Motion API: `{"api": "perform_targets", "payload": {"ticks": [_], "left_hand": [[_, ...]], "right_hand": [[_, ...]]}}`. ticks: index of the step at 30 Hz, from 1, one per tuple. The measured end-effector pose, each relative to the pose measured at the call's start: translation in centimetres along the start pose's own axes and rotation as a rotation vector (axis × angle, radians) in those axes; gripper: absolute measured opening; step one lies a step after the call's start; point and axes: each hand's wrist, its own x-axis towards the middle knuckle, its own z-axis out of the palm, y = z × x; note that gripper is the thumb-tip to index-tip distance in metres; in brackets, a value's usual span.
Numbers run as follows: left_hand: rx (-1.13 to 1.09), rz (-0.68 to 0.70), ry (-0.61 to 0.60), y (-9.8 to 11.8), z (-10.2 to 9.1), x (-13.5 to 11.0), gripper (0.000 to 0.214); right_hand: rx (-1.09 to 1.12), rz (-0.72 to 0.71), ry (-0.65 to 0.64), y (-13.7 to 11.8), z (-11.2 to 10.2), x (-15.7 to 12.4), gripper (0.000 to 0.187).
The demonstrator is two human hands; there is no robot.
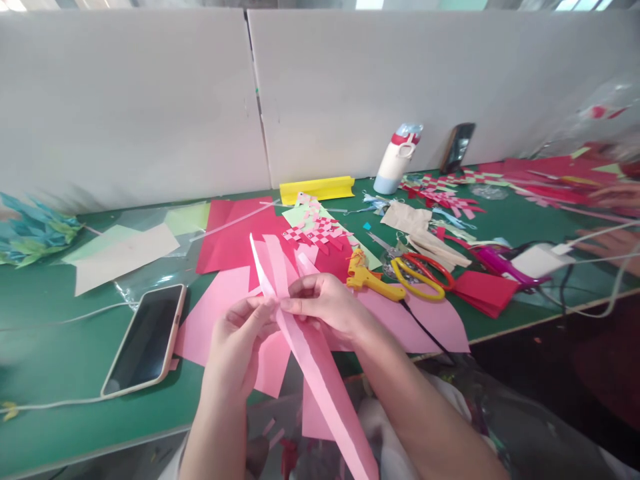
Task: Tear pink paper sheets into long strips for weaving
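Both my hands pinch a bundle of long pink paper strips (313,353) above the front edge of the green table (65,347). My left hand (240,343) grips the strips from the left, fingers closed. My right hand (327,307) pinches them from the right at the same spot. The strips fan upward past my fingers and hang down toward my lap. Under them lie pink paper sheets (220,307) and red paper sheets (233,233).
A phone (145,340) lies at the left with a white cable. A yellow glue gun (370,277), yellow-handled scissors (420,273), a woven pink-and-red paper piece (315,230), a yellow folded sheet (316,189) and a white bottle (397,160) lie beyond. Another person's hand (607,247) rests at far right.
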Motion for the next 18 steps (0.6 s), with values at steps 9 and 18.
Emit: {"api": "perform_targets", "payload": {"ticks": [9,18], "left_hand": [[0.032,-0.046,-0.031,0.13,-0.39,-0.18,0.017],[0.027,-0.015,0.016,-0.02,-0.51,0.03,0.018]], "right_hand": [[0.017,-0.057,-0.030,0.10,-0.03,0.03,0.021],[0.067,-0.004,-0.044,0.93,-0.30,0.50,0.028]]}}
